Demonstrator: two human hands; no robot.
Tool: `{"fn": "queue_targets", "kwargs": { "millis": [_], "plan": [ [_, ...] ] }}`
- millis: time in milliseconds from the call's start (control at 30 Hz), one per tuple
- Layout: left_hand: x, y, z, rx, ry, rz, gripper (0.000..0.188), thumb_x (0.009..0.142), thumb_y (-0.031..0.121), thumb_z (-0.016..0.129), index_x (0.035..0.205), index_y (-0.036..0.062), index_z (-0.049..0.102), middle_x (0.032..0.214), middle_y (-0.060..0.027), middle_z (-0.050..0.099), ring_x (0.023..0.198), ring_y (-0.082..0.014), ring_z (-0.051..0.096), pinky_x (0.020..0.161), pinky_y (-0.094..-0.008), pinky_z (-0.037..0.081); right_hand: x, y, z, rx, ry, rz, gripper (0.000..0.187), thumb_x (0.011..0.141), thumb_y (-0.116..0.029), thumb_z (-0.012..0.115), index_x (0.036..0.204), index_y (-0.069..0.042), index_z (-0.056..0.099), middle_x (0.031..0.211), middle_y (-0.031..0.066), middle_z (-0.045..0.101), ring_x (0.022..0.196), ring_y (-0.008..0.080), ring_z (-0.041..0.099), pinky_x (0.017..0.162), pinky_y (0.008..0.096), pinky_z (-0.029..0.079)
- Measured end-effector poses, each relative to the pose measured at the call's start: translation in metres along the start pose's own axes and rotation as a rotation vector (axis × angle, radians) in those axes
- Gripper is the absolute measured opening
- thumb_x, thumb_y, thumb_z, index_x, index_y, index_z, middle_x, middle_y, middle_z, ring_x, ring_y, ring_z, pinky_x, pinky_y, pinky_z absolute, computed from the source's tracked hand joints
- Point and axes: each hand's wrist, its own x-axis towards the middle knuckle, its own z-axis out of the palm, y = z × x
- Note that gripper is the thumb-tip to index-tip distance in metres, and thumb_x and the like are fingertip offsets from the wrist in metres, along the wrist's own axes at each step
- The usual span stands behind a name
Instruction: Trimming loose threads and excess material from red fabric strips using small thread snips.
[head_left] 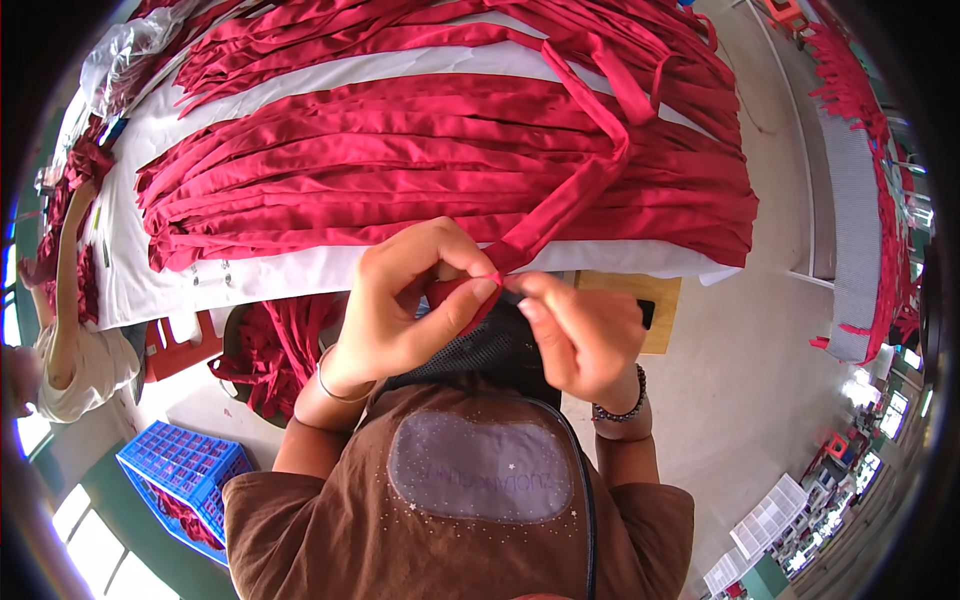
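My left hand [415, 295] pinches a long red fabric strip [560, 205] between thumb and forefinger, above the near edge of the table. From there the strip runs up and right across a wide bundle of similar red strips [400, 160]. Close beside it, my right hand [585, 335] has its fingers curled, with the fingertips right at the pinched part of the strip. Whether the right fingers grip the cloth or something small and dark is too fine to tell. Part of the strip's end hides behind my left fingers.
The bundles lie on a white-covered table [240, 295]. Below are a tub of red strips [275, 360], a blue crate [190, 485] and a red stool [180, 345]. A dark object [647, 314] rests on a wooden surface [662, 335]. At left, another person [75, 350] handles red fabric.
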Motion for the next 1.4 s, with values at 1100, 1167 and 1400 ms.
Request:
{"fn": "queue_targets", "kwargs": {
  "millis": [1100, 1167, 1400],
  "plan": [
    [0.01, -0.001, 0.003, 0.244, -0.007, 0.162, 0.014, 0.075, -0.007, 0.062, 0.087, -0.0017, 0.067, 0.08, -0.0106, 0.064, 0.072, -0.0201, 0.062, 0.065, -0.0281, 0.048, 0.006, -0.001, -0.02, -0.002, -0.089, 0.084, 0.011, 0.082, -0.002, 0.064, 0.093, 0.001, 0.066, 0.068, 0.008, 0.064, 0.051, 0.0157, 0.06, 0.046, 0.027, 0.044],
    [0.01, -0.001, 0.003, 0.255, -0.002, 0.161, 0.014, 0.075, -0.007, 0.062, 0.087, -0.0016, 0.067, 0.079, -0.0105, 0.064, 0.071, -0.0198, 0.062, 0.064, -0.0278, 0.048, 0.005, -0.001, -0.019, -0.028, -0.12, 0.07, 0.013, 0.083, -0.003, 0.066, 0.096, 0.0, 0.065, 0.077, 0.0077, 0.068, 0.057, 0.0176, 0.066, 0.046, 0.0281, 0.047],
    [0.008, 0.001, 0.005, 0.368, 0.016, 0.185, 0.017, 0.073, -0.009, 0.064, 0.088, -0.0005, 0.067, 0.08, -0.0097, 0.064, 0.07, -0.0186, 0.062, 0.061, -0.0265, 0.048, 0.002, -0.004, -0.017, -0.087, -0.074, 0.096, 0.01, 0.081, -0.001, 0.066, 0.091, 0.001, 0.068, 0.063, 0.0097, 0.062, 0.046, 0.0172, 0.056, 0.046, 0.0275, 0.042]
  ]
}}
